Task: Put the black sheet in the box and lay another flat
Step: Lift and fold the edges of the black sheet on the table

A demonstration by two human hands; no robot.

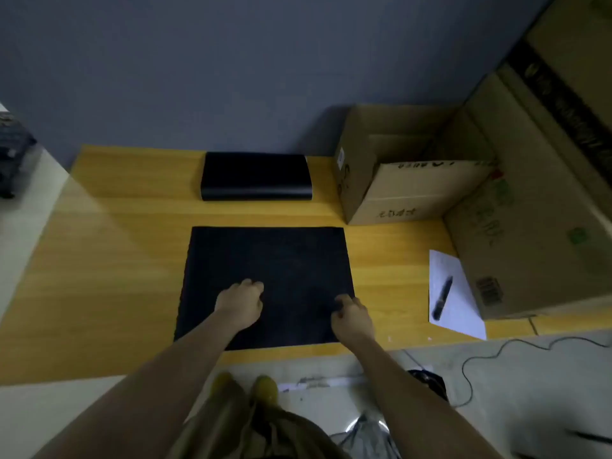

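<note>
A black sheet (pixel 268 260) lies flat on the yellow wooden table (pixel 109 260), in front of me. My left hand (pixel 240 303) rests on the sheet's near middle with fingers curled. My right hand (pixel 351 314) sits at the sheet's right edge, fingers bent against that edge; whether it pinches the sheet is unclear. A stack of black sheets (pixel 256 175) lies at the back of the table by the wall. An open cardboard box (pixel 407 190) stands at the back right, its inside looking empty.
A large closed cardboard box (pixel 530 210) stands to the right of the open one. A white paper (pixel 455 293) with a dark pen (pixel 443 296) lies before it. A cable (pixel 490 356) runs over the floor. A grey wall stands behind the table.
</note>
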